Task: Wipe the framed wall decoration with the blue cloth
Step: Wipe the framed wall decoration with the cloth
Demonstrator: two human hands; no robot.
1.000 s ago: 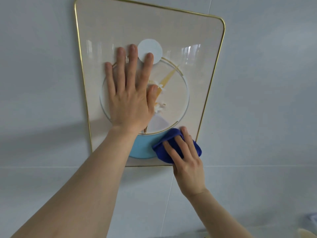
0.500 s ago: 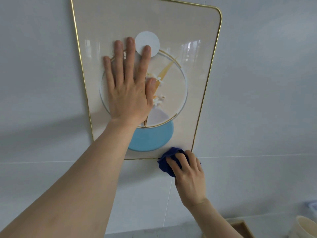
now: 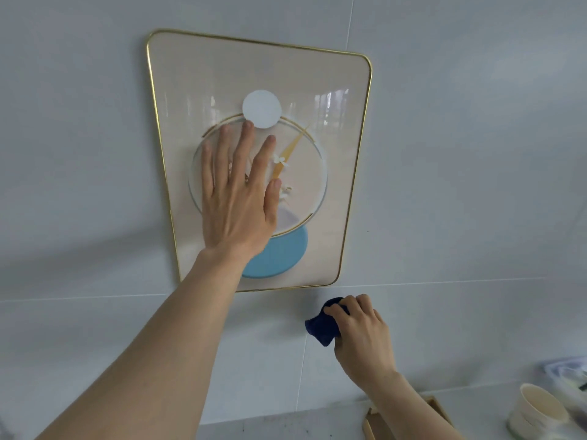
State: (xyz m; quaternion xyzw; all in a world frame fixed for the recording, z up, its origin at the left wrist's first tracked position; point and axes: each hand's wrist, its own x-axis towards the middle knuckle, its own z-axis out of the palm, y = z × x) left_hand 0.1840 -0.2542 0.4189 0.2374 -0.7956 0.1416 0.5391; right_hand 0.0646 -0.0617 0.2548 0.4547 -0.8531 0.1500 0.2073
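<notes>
The framed wall decoration [image 3: 343,160] hangs on a pale tiled wall, with a thin gold frame, a cream ground, a white disc, a ringed circle and a light blue disc. My left hand [image 3: 236,198] lies flat on its glass, fingers spread, over the left part of the ringed circle. Below the frame's bottom right corner, my right hand [image 3: 362,331] is closed around the bunched dark blue cloth [image 3: 322,325]. The cloth is off the picture, in front of the wall tiles.
A grey countertop [image 3: 286,423] runs along the bottom. On it at the right stand a cream paper cup [image 3: 536,411], a wooden box edge [image 3: 435,408] partly behind my right forearm, and a clear plastic container [image 3: 568,373] at the far right.
My right hand has drawn the blue cloth down off the lower right part of the picture onto the wall below. The view has pulled back, showing the whole frame and the counter.
</notes>
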